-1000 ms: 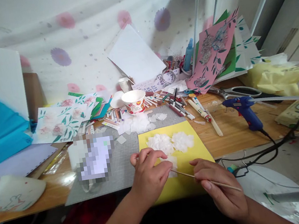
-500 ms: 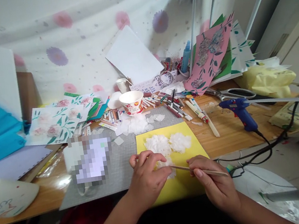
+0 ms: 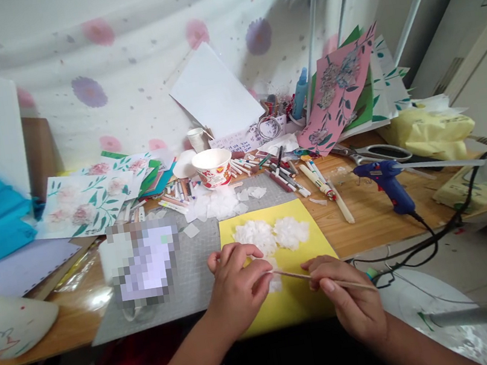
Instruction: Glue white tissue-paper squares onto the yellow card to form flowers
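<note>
Left hand (image 3: 236,290) pinches white tissue piece (image 3: 275,282) on yellow card (image 3: 309,301), just below two tissue puffs (image 3: 274,236). Right hand (image 3: 351,303) grips thin wooden stick (image 3: 303,276), tip at tissue. Advice: light pressure, shallow stick angle, tissue likely tears easily.

Soft daylight, warped blurry edges

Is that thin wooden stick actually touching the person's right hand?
Touching. The head view shows the right hand pinching the wooden stick between thumb and fingers, with its far end reaching to the left hand.
</note>
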Demonstrator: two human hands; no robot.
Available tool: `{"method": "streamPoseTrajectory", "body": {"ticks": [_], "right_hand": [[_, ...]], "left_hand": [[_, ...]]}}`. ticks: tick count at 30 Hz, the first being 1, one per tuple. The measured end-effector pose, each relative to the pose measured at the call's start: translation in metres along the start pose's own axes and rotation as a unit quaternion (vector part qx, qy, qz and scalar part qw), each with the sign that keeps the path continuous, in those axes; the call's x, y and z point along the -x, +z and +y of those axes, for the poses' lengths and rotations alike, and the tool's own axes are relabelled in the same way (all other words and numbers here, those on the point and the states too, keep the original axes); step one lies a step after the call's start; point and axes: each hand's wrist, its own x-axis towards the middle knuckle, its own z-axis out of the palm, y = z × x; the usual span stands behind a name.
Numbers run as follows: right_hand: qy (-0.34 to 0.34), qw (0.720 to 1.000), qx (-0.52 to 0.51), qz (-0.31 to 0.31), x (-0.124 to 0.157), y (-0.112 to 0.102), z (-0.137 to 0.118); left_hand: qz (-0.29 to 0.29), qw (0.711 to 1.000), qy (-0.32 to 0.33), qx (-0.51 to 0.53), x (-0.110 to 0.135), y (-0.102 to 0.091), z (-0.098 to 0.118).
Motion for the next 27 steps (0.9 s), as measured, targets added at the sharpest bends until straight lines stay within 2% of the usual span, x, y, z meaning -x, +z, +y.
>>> {"method": "streamPoseTrajectory", "body": {"ticks": [2, 4, 11, 18, 27], "right_hand": [[0.036, 0.995, -0.056, 0.070, 0.004, 0.002, 0.003], [0.057, 0.990, -0.071, 0.107, 0.006, 0.003, 0.004], [0.062, 0.997, -0.011, 0.053, 0.004, 0.003, 0.003], [0.096, 0.991, 0.002, 0.091, 0.005, 0.003, 0.002], [0.086, 0.994, 0.061, 0.020, -0.009, 0.008, -0.005]], "left_hand": [[0.001, 1.000, 0.010, 0.003, 0.000, 0.000, -0.001], [0.000, 1.000, 0.019, 0.005, 0.001, -0.001, -0.001], [-0.016, 0.999, 0.033, 0.015, 0.001, -0.003, -0.001], [-0.021, 0.999, 0.021, 0.023, 0.001, -0.004, -0.001], [-0.020, 0.999, 0.048, 0.015, 0.001, -0.002, -0.001]]}}
